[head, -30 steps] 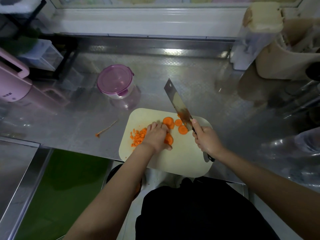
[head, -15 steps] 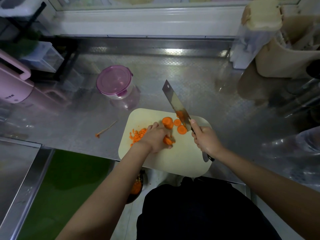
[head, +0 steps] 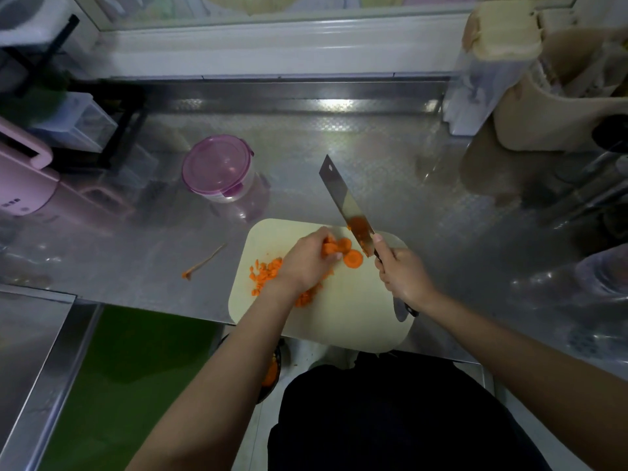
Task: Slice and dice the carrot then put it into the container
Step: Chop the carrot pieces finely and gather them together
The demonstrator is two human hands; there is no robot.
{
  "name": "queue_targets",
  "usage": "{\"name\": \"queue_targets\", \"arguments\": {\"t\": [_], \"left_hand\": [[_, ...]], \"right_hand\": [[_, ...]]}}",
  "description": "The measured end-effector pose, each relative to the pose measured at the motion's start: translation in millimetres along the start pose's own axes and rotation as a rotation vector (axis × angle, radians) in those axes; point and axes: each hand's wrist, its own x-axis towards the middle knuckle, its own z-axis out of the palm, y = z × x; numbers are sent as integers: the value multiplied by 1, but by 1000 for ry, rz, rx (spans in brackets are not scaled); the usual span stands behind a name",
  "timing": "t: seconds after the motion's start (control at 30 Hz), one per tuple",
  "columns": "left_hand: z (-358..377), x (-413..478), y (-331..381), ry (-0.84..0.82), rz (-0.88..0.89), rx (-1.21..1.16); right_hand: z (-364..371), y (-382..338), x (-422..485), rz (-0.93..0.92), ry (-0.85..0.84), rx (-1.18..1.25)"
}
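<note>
Left hand [head: 306, 263] has shifted from the near side of the carrot to the far slices, and more dice now show by its wrist

Nearest, under the counter edge: dark bowl [head: 276, 360] with orange scraps, mostly hidden by the left forearm. Pale cutting board [head: 346, 317] sits on the steel counter [head: 339, 137], its near edge hanging over. Hands are apart, each busy. Left hand is curled over a small stack of carrot slices [head: 343, 245] at the far middle of the board, fingers gripping them. One loose slice [head: 353, 259] lies just beside the fingertips. Diced carrot [head: 263, 273] is heaped on the left part of the board, some under the left wrist. Right hand [head: 404, 277] is wrapped round the handle of the cleaver [head: 343, 198], one fingertip against the blade base. Blade points away and left, orange bits stuck to its face, heel just right of the slices; cannot tell if it touches the board. Carrot scrap [head: 204, 263] lies on the counter left of the board. Farther back left: round container [head: 217, 168], purple lid on, well apart from the carrot. Pink appliance [head: 20, 185] at far left, beige tub [head: 550, 107] at far right
</note>
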Motion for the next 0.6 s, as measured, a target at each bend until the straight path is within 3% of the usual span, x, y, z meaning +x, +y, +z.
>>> {"name": "queue_targets", "arguments": {"t": [0.4,0.6], "left_hand": [[-4,-2,-10,-244,-37,514],[3,-7,-10,-215,-76,577]], "right_hand": [[0,5,3,-9,13,37],[3,3,3,-7,0,-4]]}}
